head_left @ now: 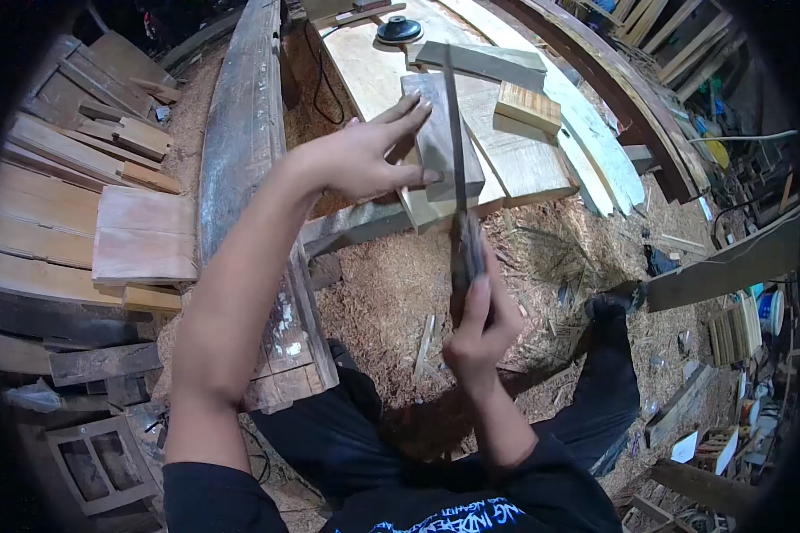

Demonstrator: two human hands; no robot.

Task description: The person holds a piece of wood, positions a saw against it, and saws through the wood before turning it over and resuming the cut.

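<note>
My left hand (pixel 369 160) reaches across from the left. Its fingers and thumb are spread, with the tips resting on the top of a grey-brown wood block (pixel 440 133). The block lies on a pale plank on the bench. In my right hand (pixel 484 330) is the handle of a long-bladed hand tool (pixel 458 151), its thumb laid along the handle. The narrow dark blade points away from me and passes over the block, to the right of my left fingertips. Seen nearly edge-on, it does not show whether it is a saw or a knife.
A small light wood block (pixel 529 107) and a greyish wood strip (pixel 484 64) lie on the planks, with a round black disc (pixel 399 30) behind. A thick weathered beam (pixel 240 151) runs along my left. Stacked boards (pixel 142 233) stand farther left. Shavings (pixel 378 293) cover the floor.
</note>
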